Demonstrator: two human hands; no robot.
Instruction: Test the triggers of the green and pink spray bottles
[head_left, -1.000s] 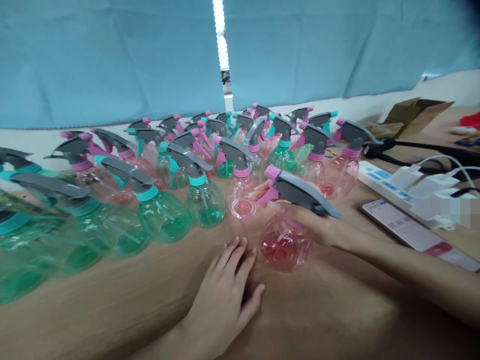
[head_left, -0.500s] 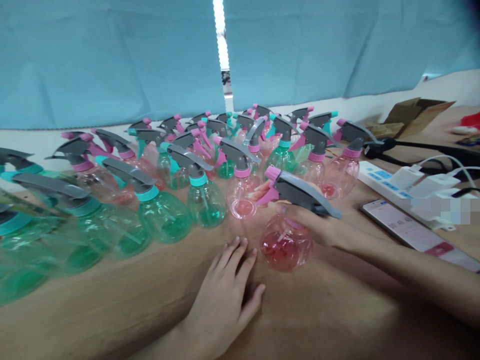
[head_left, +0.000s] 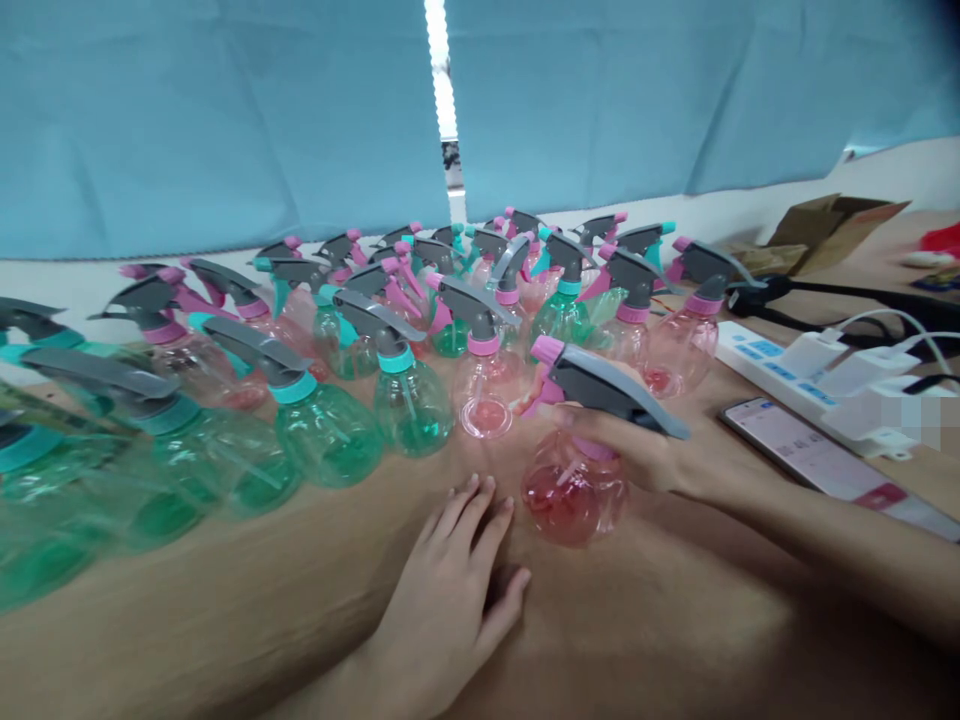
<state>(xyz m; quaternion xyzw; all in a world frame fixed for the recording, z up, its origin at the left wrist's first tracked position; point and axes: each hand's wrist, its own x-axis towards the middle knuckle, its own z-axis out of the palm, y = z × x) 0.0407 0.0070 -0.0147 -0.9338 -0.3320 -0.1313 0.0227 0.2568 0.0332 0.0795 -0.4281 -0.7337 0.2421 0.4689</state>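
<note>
My right hand [head_left: 637, 450] is wrapped round the neck of a pink spray bottle [head_left: 574, 490] with a grey trigger head and pink nozzle, which stands on the wooden table [head_left: 225, 600]. My left hand [head_left: 450, 590] lies flat on the table just left of that bottle, fingers spread, holding nothing. Behind them stand several pink and green spray bottles [head_left: 409, 400] with grey trigger heads, crowded in rows.
A phone [head_left: 817, 462] lies to the right of my right arm. A white power strip [head_left: 810, 375] with plugs and cables sits behind it. A cardboard box [head_left: 832, 225] is at the far right. Blue curtains [head_left: 225, 120] hang behind the table.
My right hand and the pink bottle's head have shifted very slightly to the right. My left hand has stayed still.
</note>
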